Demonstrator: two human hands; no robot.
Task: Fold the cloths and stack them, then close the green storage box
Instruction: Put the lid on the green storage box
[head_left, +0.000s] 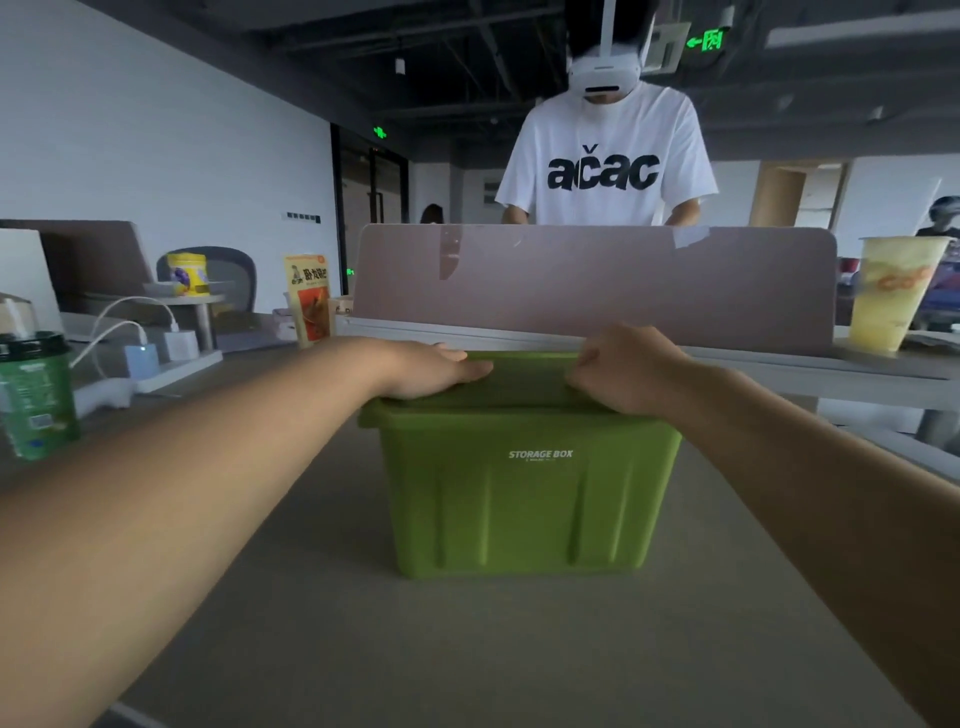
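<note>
— Head view: where is the green storage box (524, 493)?

— Centre of the frame, standing on the grey table (467, 649), with its lid (519, 387) lying on top.

— And the hands?

— Both are on the lid, just above the frame's centre and a little apart. The left hand (436, 369) lies flat with straight fingers on the lid's left part. The right hand (618, 371) rests on its right part with fingers curled. I cannot tell whether they grip the rim.
</note>
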